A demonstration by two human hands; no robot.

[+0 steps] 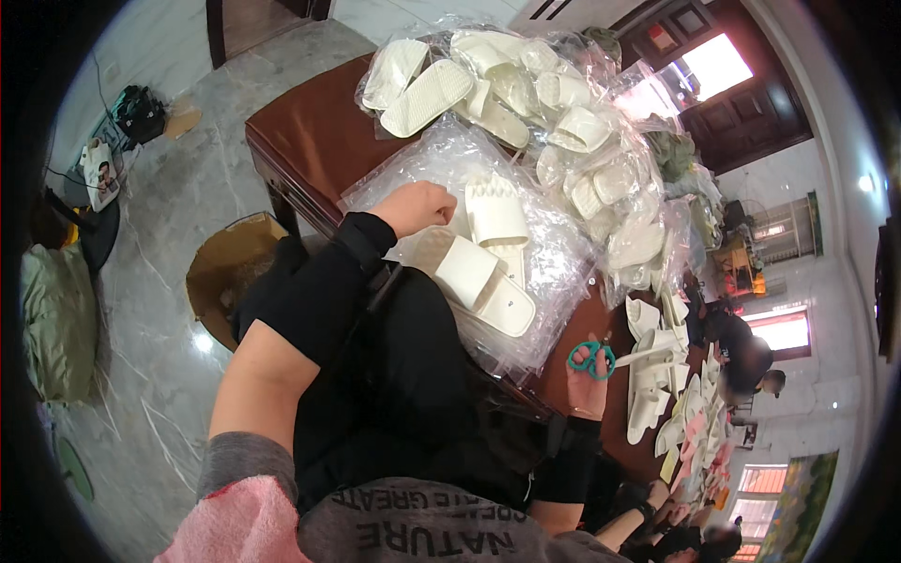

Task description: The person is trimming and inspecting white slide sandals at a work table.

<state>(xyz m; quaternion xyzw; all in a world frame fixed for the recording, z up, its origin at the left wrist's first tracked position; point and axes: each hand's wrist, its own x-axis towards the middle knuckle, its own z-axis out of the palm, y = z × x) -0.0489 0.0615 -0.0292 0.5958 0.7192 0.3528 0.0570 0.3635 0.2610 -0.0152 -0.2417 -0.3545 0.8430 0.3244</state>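
Trimming step judged in hand: right hand (588,383) gripping green-handled scissors (591,360), left hand (421,205) fisted on clear plastic bags (554,253) beside white slippers (483,267); next calls for bringing blades leftward.

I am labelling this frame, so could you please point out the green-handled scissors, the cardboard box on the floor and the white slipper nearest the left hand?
green-handled scissors (590,359), head view, on the handle loops.
cardboard box (228,246), head view, on its near flap.
white slipper (495,212), head view, on its ribbed strap.
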